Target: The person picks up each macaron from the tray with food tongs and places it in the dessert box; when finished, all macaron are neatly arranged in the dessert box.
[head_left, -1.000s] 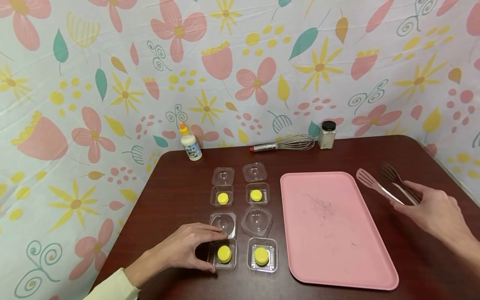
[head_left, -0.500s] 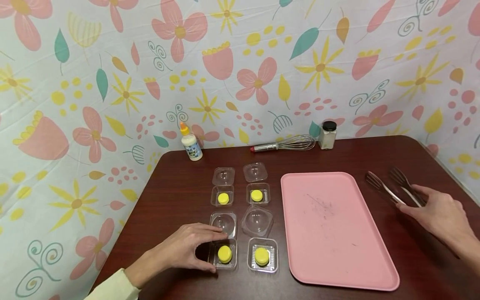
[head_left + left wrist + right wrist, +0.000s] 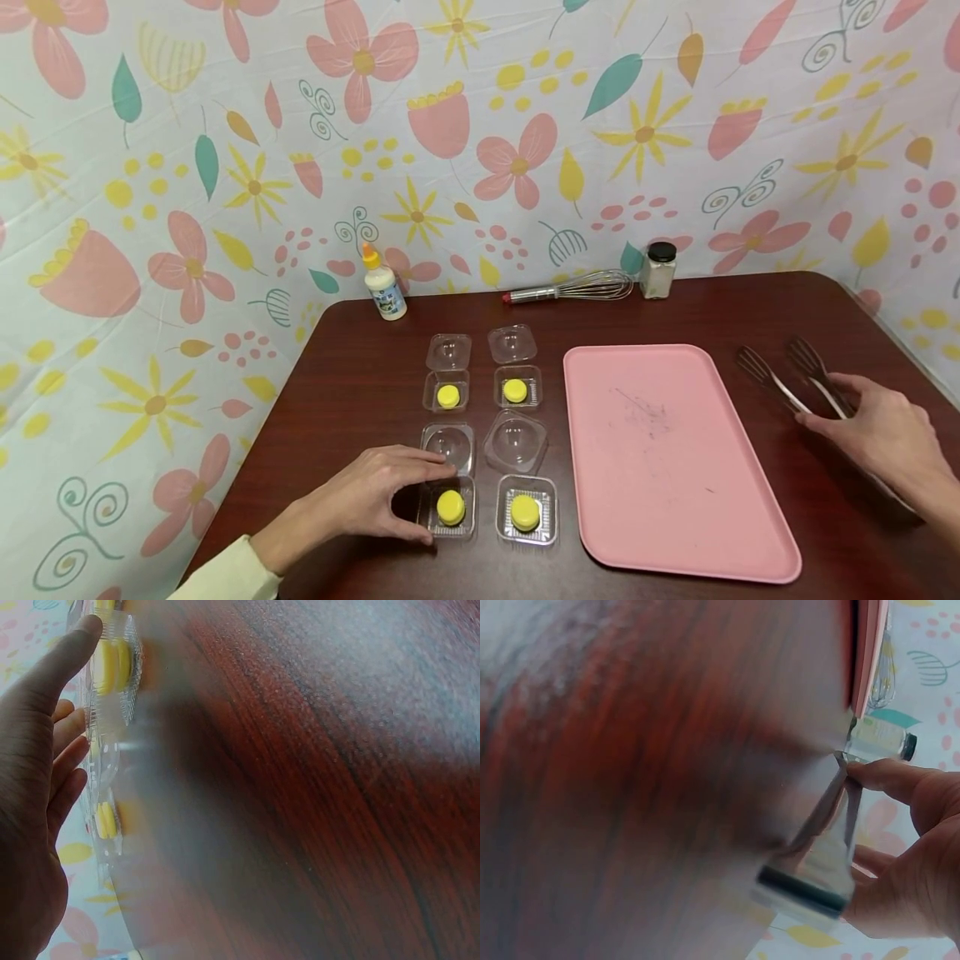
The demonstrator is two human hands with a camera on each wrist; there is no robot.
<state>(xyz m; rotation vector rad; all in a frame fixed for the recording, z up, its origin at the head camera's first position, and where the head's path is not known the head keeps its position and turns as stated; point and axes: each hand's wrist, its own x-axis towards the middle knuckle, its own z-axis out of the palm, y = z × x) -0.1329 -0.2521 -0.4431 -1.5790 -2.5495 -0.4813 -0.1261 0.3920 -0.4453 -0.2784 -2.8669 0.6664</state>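
Observation:
My right hand holds a pair of slotted tongs low at the table's right side, beyond the pink tray. In the right wrist view, thumb and fingers lie on opposite sides of the metal tongs. My left hand rests around the left side of the nearest left clear plastic box, its lid opened back. Inside sits a yellow macaron; a second macaron is in the box to its right. The left wrist view shows the fingers extended beside a macaron.
Two farther open boxes hold macarons. Along the back stand a glue-style bottle and a black-capped jar, with a whisk lying between them. A floral cloth hangs behind the table.
The tongs and my right hand have shifted right, away from the tray, and the tongs' ends look lower. My left hand and the boxes stay put.

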